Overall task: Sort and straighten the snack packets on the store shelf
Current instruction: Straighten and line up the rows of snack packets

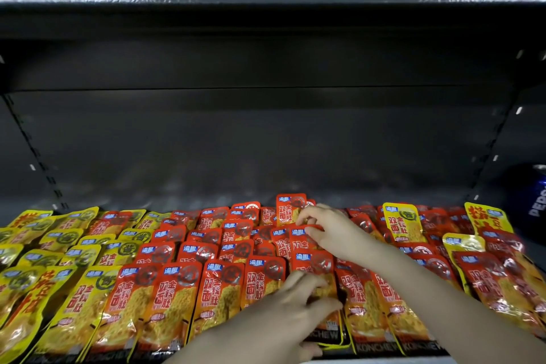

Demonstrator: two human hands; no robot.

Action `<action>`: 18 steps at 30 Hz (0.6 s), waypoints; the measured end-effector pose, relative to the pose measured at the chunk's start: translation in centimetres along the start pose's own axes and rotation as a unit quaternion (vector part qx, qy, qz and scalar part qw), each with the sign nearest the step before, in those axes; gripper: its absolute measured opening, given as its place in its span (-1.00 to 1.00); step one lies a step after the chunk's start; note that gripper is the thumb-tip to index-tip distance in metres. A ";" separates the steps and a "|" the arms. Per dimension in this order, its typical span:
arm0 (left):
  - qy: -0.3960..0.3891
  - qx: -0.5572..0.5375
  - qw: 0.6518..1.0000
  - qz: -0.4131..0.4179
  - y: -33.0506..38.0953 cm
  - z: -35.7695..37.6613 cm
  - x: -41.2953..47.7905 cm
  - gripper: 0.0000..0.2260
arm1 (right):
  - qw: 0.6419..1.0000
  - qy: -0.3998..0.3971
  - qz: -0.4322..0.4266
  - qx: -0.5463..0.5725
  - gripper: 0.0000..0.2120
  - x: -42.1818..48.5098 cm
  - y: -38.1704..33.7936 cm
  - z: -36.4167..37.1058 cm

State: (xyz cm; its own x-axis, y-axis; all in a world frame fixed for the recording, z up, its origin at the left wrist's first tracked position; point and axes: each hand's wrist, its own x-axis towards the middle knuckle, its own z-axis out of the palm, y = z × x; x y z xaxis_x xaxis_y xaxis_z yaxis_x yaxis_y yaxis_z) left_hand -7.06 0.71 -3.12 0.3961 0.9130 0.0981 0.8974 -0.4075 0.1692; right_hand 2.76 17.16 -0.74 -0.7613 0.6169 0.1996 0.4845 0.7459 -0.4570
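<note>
Yellow packets (74, 290) fill the shelf's (206, 198) left end and red packets (177, 290) its middle. Stray yellow packets (400, 222) remain rightward. The right hand (331, 230) pinches a middle red packet (298, 241). The blurred left hand (298, 304) seems to grip a front red packet (322, 263).

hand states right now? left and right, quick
Left hand: blurred, fingers curled on a front-row red packet.
Right hand: appears to pinch a red packet farther back.

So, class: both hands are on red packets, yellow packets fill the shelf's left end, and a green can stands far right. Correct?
No: the head view shows the can is blue, not green. The left hand and right hand are on red packets, and yellow packets fill the left end.
</note>
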 end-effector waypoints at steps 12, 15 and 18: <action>0.122 0.072 0.989 0.029 -0.8 1.4 -0.1 -0.64 | 0.998 -0.047 -0.010 -0.029 -0.80 -0.6 0.2 -0.4; 0.143 0.077 0.985 0.054 -0.6 1.3 -0.6 -0.73 | 0.998 -0.055 -0.014 -0.022 -0.82 -0.9 0.1 -0.4; 0.109 0.019 0.992 0.067 -0.2 0.9 -1.3 -0.75 | 0.998 -0.061 -0.023 -0.018 -0.85 -1.4 0.4 -0.3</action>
State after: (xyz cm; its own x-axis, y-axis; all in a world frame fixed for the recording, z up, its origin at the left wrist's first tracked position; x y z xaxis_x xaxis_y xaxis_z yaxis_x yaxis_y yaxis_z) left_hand -7.62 -0.37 -4.21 0.4650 0.8224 0.3277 0.8474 -0.5207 0.1043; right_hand 4.18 16.68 -0.91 -0.8293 0.5475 0.1118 0.4604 0.7828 -0.4186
